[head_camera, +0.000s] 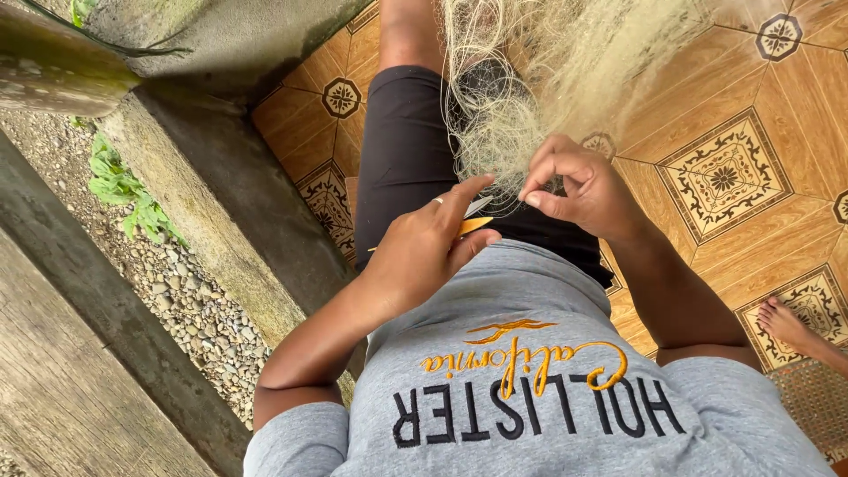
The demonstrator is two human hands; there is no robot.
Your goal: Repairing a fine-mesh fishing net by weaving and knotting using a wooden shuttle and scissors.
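Fingers of the right hand [587, 190] pinch shut on strands at the lower edge of the net [539, 79], a pale, fine mesh that hangs over the lap and spreads up across the knees. Left hand [424, 247] closes around a thin yellow needle [473, 225], thumb and forefinger extended toward the same strands; a ring shows on one finger. Net looks light, soft and limp, likely to snag and tangle, so it is best held by a small pinch of mesh close to the working point, as here. Person sits in black shorts [406, 150] and a grey shirt [530, 371]. Floor [751, 212] is patterned brown tile; a concrete curb [203, 194], gravel [177, 291] and green weeds [124, 185] lie to the left. Another person's bare foot [786, 322] rests at the right.
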